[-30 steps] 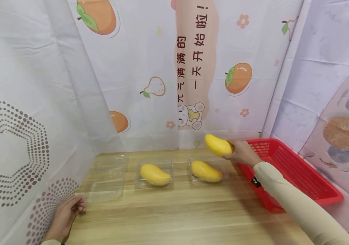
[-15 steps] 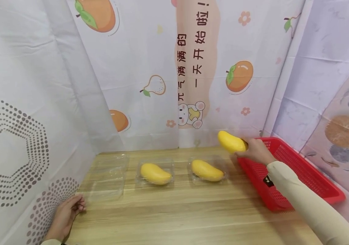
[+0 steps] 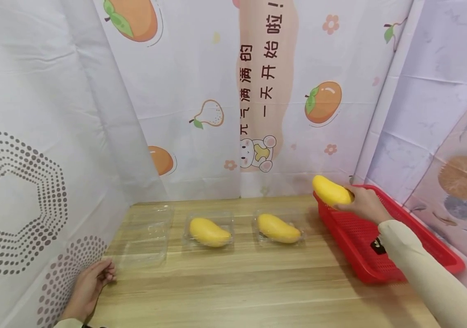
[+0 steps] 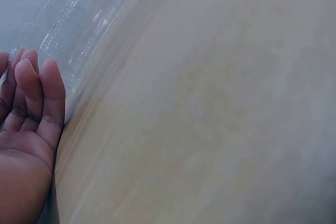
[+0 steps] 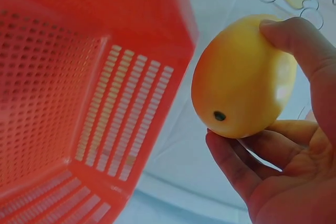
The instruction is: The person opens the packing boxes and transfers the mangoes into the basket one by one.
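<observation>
My right hand (image 3: 365, 203) holds a yellow mango (image 3: 331, 190) in the air over the far left corner of the red plastic basket (image 3: 374, 277). In the right wrist view the thumb and fingers grip the mango (image 5: 241, 77) beside the basket's slotted wall (image 5: 126, 114). Two more mangoes lie on the table: one mango (image 3: 210, 232) in a clear plastic box in the middle, another mango (image 3: 278, 228) in a clear box to its right. My left hand (image 3: 89, 287) rests at the table's left edge, fingers loosely curled, holding nothing.
Clear plastic containers (image 3: 145, 248) stand at the table's left, just beyond the left hand. Printed curtains (image 3: 200, 150) enclose the back and both sides. The wooden table (image 3: 233, 291) runs along the front.
My right hand has carried the mango to the right, from above the right-hand box to over the basket's corner. The left hand and the two boxed mangoes stay where they were.
</observation>
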`<control>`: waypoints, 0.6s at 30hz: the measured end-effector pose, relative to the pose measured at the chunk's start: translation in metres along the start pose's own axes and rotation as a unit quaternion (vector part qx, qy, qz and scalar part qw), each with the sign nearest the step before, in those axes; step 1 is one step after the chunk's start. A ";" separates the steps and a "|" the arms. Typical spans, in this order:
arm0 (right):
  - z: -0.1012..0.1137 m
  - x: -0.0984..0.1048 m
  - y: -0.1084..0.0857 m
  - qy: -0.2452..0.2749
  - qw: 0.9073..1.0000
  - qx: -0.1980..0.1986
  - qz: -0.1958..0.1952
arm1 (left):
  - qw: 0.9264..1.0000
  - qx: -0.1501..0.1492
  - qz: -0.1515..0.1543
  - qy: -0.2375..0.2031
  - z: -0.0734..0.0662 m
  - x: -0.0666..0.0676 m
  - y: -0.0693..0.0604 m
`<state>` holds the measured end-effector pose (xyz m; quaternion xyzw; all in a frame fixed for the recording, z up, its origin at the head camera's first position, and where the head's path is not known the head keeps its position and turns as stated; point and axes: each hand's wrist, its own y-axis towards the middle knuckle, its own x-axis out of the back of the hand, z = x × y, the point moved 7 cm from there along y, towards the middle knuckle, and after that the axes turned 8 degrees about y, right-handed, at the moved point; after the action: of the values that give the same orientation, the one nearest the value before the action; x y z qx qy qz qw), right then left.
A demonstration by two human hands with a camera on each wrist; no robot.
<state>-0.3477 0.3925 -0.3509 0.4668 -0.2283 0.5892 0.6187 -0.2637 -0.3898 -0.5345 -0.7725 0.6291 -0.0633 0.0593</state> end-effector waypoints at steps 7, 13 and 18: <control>-0.020 0.007 -0.008 -0.008 1.000 -0.008 -0.005 | 1.000 0.003 0.000 0.005 0.000 0.000 0.000; -0.035 0.009 -0.013 -0.016 1.000 -0.018 0.010 | 1.000 0.009 0.003 0.008 0.000 -0.001 0.001; -0.046 0.008 -0.019 -0.017 0.999 -0.027 0.021 | 1.000 0.011 0.002 0.010 0.000 -0.001 0.001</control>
<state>-0.3408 0.4382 -0.3707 0.4548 -0.2648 0.5876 0.6146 -0.2649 -0.3887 -0.5350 -0.7702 0.6301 -0.0775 0.0619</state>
